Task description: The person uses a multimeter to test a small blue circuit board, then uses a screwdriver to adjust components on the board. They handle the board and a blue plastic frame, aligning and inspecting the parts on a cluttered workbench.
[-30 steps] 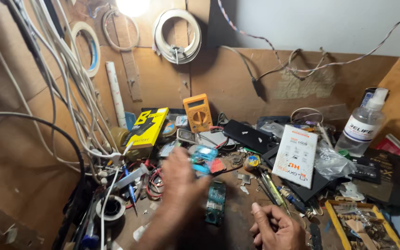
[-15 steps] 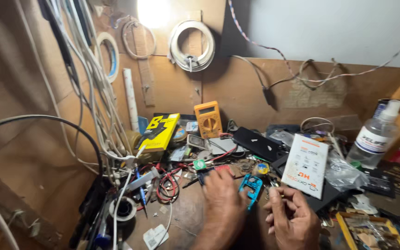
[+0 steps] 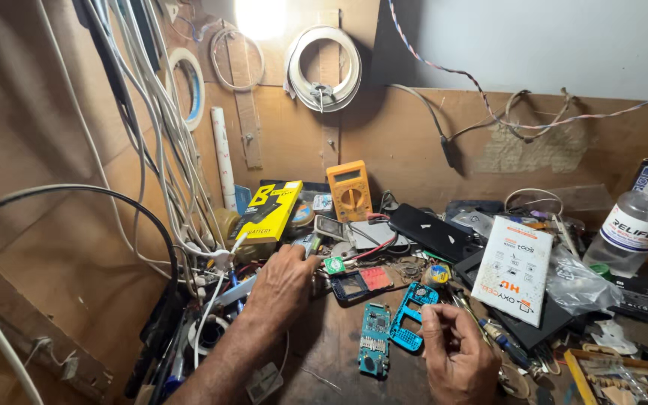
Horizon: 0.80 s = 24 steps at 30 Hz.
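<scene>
Reaching toward tabletop's left edge: left hand point(image 3: 285, 281), grip state unclear, among wires point(image 3: 189, 247). Right hand point(image 3: 455, 352), fingers curled, contents unclear, beside blue phone frame point(image 3: 412, 315) and circuit board point(image 3: 374, 349).

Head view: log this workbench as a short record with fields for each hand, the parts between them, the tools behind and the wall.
left hand: left hand reaches into the clutter at the bench's left, fingers curled; what they grip is hidden
right hand: right hand pinched closed beside the blue phone frame; contents too small to tell
parts: teal circuit board flat on the bench beside the frame
tools: orange multimeter, yellow box, clear spray bottle
wall: white cable coil hanging
</scene>
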{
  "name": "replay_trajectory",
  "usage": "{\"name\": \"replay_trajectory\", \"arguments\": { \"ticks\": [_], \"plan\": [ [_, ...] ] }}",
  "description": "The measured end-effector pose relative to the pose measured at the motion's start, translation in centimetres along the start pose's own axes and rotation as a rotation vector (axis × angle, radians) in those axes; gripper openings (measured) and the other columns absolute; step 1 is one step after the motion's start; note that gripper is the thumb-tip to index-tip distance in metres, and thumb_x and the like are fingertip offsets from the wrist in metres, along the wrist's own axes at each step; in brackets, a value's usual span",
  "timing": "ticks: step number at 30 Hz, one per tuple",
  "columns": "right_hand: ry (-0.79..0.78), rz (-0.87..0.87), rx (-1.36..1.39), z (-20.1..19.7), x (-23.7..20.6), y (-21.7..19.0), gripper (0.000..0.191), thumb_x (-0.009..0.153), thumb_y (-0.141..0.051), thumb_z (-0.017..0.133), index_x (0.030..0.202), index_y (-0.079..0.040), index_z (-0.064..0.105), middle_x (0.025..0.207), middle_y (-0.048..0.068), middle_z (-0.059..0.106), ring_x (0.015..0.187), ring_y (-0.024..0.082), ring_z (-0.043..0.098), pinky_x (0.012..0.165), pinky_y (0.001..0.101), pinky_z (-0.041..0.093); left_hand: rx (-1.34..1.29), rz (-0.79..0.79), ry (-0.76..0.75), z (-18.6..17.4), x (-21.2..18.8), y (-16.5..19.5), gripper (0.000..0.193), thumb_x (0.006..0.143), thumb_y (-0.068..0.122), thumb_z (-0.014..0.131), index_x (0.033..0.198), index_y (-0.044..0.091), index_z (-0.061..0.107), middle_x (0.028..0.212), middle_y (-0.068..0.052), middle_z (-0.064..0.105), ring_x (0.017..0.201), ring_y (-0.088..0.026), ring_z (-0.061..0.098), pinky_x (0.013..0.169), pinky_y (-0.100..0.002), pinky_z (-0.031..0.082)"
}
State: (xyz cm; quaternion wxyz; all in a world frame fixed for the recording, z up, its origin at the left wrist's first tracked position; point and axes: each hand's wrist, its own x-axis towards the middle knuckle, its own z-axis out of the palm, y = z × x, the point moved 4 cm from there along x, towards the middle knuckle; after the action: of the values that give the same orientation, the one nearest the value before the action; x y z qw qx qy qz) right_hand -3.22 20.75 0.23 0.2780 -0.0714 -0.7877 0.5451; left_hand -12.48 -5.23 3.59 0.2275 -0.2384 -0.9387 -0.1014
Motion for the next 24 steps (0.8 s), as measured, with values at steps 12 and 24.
{"name": "replay_trajectory", "arguments": {
  "ticks": [12, 24],
  "plan": [
    [0.0, 0.021, -0.021, 0.1, 0.2, 0.1, 0.021, 0.09, -0.022, 0.073, 0.098, -0.003, 0.074, 0.065, 0.003, 0.073, 0.057, 0.006, 0.066, 0.052, 0.0239, 0.051, 0.167, 0.053, 0.058, -1.1, 2.6, -0.4, 0.006, 0.077, 0.008, 0.066, 0.083, 0.005, 0.068, 0.093, -0.015, 0.063, 0.095, -0.031, 0.061, 0.079, -0.043, 0.051],
    [-0.016, 0.099, -0.022, 0.1, 0.2, -0.2, 0.019, 0.092, -0.022, 0.073, 0.096, -0.004, 0.074, 0.064, 0.003, 0.072, 0.055, 0.008, 0.064, 0.05, 0.0256, 0.049, -0.419, -0.445, -0.056, -5.0, 3.4, 2.3, 0.014, 0.079, 0.023, 0.078, 0.086, 0.012, 0.079, 0.08, -0.014, 0.077, 0.075, -0.031, 0.077, 0.076, -0.045, 0.058]
  ]
}}
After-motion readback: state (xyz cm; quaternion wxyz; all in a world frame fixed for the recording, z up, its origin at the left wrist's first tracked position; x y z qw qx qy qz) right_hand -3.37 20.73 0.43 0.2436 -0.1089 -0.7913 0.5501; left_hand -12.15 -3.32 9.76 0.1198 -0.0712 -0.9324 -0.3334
